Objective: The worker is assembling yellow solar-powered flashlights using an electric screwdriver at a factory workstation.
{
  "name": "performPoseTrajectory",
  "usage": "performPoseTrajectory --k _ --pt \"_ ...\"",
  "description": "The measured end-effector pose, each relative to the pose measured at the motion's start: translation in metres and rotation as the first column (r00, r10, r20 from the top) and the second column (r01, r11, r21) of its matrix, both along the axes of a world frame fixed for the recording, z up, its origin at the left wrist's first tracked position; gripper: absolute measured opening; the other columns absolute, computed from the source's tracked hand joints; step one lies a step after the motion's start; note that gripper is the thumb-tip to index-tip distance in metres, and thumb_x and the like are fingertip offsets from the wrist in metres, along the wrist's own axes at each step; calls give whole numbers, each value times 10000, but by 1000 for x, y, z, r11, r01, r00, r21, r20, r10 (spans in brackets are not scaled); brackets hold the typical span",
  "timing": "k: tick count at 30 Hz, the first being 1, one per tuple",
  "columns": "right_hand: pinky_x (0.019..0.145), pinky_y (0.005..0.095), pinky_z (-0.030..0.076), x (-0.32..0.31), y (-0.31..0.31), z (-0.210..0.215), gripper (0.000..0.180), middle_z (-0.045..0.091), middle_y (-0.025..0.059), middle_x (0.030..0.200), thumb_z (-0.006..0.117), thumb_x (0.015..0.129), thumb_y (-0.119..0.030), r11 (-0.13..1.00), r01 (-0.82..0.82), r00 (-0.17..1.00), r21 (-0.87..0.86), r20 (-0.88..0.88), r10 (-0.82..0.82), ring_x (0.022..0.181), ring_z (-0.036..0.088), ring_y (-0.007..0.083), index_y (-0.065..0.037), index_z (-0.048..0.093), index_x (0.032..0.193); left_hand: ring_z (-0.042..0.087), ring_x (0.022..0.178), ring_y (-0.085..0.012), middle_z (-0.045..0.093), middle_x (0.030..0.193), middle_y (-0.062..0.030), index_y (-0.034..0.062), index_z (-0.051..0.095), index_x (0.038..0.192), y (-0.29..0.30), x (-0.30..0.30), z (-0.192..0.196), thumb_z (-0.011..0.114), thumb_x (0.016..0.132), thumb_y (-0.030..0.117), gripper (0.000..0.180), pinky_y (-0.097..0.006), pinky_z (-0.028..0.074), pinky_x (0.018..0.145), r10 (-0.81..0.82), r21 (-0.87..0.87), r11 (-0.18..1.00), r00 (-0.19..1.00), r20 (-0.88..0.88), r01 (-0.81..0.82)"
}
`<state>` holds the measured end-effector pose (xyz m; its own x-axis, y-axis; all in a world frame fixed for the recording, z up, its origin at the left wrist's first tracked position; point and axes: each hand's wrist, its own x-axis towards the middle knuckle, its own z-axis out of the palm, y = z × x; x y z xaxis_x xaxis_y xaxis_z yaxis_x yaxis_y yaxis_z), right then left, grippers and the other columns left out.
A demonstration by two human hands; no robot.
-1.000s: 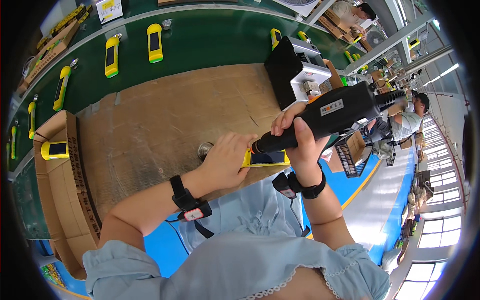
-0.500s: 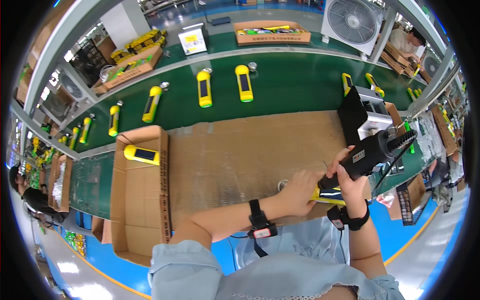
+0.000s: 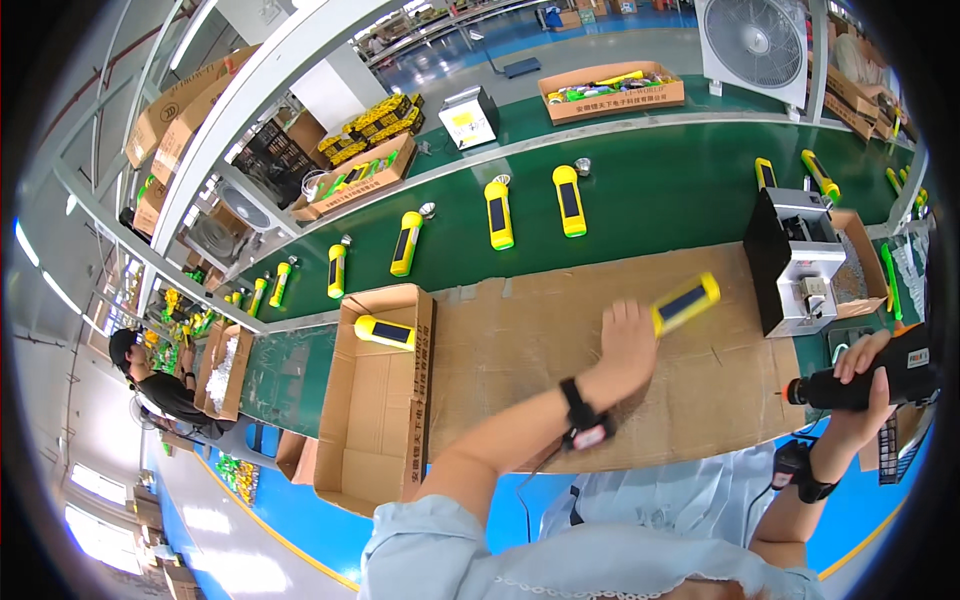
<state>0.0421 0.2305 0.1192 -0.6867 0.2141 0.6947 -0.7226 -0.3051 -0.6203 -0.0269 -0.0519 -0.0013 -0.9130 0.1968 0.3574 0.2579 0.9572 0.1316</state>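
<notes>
Drawing yellow flashlight (image 3: 687,303) well away from black power driver (image 3: 825,391).
Clasping flashlight, motion-blurred, in left hand (image 3: 628,345) over cardboard sheet (image 3: 530,370), toward the desk's (image 3: 285,380) far edge; gripping driver in right hand (image 3: 866,368) by the right end, apparently pausing tool work.

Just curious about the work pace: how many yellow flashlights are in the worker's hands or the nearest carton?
2: one yellow flashlight in the left hand, a second flashlight in the open carton, whose wall could hide more.
</notes>
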Motion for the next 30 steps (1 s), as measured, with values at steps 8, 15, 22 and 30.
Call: performPoseTrajectory --k 8,15,22,30 --pt "603 300 461 -23 -38 -29 588 509 109 783 576 843 -50 977 204 965 62 157 -211 624 507 172 22 268 1338 525 933 -285 622 893 -160 -3 623 865 25 -212 8 545 767 666 681 -393 373 814 277 65 961 950 -143 -270" --pt "621 299 465 -20 -7 -54 534 503 107 778 550 831 -13 952 286 923 114 236 -305 636 507 171 3 279 1290 248 1327 -463 333 1414 -255 -53 510 1259 -97 -227 6 550 793 561 772 -628 158 1037 784 -264 621 588 199 -738" --pt "643 292 444 -36 5 -68 551 512 89 802 558 848 -20 954 284 939 99 173 -297 663 508 163 19 273 1318 374 1216 -397 411 1297 -229 45 614 1153 -212 -185 7 668 683 612 739 -515 344 964 808 -129 586 564 171 -800" --pt "616 273 452 -50 8 -71 121 536 90 777 584 838 -7 947 293 931 130 185 -313 652 530 158 6 479 898 467 1065 -388 454 1166 -253 72 668 1053 -160 -64 38 684 647 602 668 -458 451 838 687 -16 702 671 279 -712"
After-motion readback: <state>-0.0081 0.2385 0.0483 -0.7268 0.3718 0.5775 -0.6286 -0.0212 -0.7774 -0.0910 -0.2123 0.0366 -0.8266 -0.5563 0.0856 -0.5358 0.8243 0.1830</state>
